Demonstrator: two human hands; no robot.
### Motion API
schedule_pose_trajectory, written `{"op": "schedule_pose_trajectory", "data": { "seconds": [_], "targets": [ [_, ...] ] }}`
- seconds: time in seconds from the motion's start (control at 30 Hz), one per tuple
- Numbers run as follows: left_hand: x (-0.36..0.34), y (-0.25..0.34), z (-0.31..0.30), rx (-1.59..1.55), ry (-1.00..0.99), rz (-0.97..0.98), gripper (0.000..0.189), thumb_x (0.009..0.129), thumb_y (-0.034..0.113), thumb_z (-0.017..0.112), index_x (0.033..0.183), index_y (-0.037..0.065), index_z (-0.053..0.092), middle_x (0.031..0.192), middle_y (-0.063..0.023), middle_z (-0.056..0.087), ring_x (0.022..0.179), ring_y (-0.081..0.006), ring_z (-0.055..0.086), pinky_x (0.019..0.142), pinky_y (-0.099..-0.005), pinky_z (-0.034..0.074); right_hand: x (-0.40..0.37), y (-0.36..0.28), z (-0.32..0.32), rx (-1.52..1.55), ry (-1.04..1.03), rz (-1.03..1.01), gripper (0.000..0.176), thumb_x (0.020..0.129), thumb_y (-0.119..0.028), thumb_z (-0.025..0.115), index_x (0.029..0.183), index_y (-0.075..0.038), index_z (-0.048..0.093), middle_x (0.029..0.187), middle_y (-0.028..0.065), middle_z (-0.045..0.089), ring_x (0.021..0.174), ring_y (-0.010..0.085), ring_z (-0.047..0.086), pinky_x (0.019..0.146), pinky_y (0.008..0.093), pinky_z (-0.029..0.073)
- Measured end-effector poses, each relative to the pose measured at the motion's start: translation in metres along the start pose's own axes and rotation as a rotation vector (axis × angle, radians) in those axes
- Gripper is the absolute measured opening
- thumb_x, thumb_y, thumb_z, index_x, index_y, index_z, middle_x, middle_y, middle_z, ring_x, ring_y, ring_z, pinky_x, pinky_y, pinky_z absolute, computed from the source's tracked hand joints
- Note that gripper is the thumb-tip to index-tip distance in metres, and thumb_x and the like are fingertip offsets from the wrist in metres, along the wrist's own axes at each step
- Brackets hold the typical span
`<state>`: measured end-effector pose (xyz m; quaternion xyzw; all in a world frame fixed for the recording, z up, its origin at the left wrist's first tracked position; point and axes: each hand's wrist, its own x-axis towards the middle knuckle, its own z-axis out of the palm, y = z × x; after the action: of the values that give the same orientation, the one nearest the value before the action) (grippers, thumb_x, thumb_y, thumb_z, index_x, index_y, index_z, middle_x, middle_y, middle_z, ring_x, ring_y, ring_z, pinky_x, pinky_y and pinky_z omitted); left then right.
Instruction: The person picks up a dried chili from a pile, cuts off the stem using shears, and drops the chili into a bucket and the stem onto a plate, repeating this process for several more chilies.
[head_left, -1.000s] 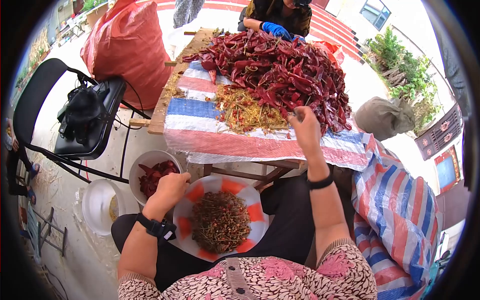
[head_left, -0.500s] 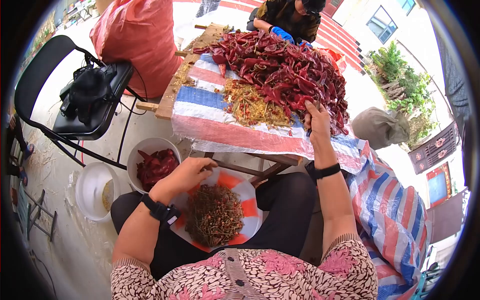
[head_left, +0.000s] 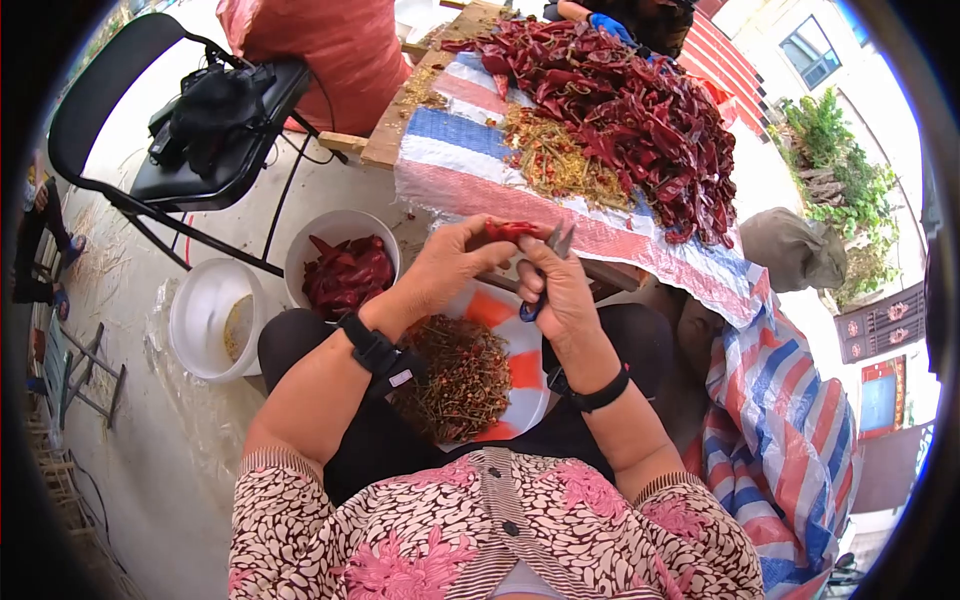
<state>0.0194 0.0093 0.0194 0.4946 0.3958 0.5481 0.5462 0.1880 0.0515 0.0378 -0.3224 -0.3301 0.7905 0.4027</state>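
Note:
A red dried pepper [head_left: 508, 231] is between the fingertips of my left hand [head_left: 450, 265]. My right hand [head_left: 560, 290] is closed around small scissors [head_left: 562, 242], their blades pointing up beside the pepper and a blue handle loop showing below. Both hands are close together over my lap, in front of the table edge. Beneath them a red and white basin [head_left: 525, 372] holds stems and scraps [head_left: 455, 380]. On the striped cloth [head_left: 455, 132] of the table lies a large heap of red dried peppers [head_left: 620, 110], with yellowish seeds and debris [head_left: 565, 165] along its near side.
Left of my knees stand a white bucket [head_left: 296, 262] with red pepper pieces and a white tub [head_left: 190, 325]. Further back are a black chair [head_left: 190, 185] with a dark bag and a large red sack [head_left: 330, 70]. Another person's blue-gloved hand [head_left: 612, 28] is behind the heap.
My right hand has come back from the heap toward my lap with the scissors. My left hand has risen to meet it and now holds a pepper. The view has shifted.

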Motion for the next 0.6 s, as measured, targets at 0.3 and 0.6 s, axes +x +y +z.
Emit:
{"op": "schedule_pose_trajectory", "data": {
  "seconds": [0.3, 0.6],
  "targets": [
    [-0.023, 0.011, -0.054, 1.090, 0.346, 0.081, 0.017, 0.084, 0.016, 0.063, 0.090, 0.001, 0.061, 0.082, -0.0159, 0.065, 0.079, -0.0352, 0.063, 0.069, -0.0413, 0.047, 0.024, -0.047, -0.063, -0.875, 0.120, -0.429, 0.021, 0.084, -0.008, 0.066, 0.104, -0.001, 0.062, 0.093, 0.0039, 0.063, 0.085, 0.0139, 0.060, 0.075, 0.0274, 0.048],
    [-0.060, -0.008, -0.101, 1.465, 0.351, -0.395, 0.031, 0.081, 0.027, 0.066, 0.105, 0.008, 0.058, 0.096, -0.0161, 0.066, 0.096, -0.0361, 0.063, 0.082, -0.0471, 0.050, 0.127, -0.191, -0.223, -1.151, 0.881, -0.397, 0.030, 0.077, -0.025, 0.073, 0.087, 0.002, 0.067, 0.079, 0.0114, 0.066, 0.075, 0.0218, 0.063, 0.072, 0.0343, 0.048]
  ]
}}
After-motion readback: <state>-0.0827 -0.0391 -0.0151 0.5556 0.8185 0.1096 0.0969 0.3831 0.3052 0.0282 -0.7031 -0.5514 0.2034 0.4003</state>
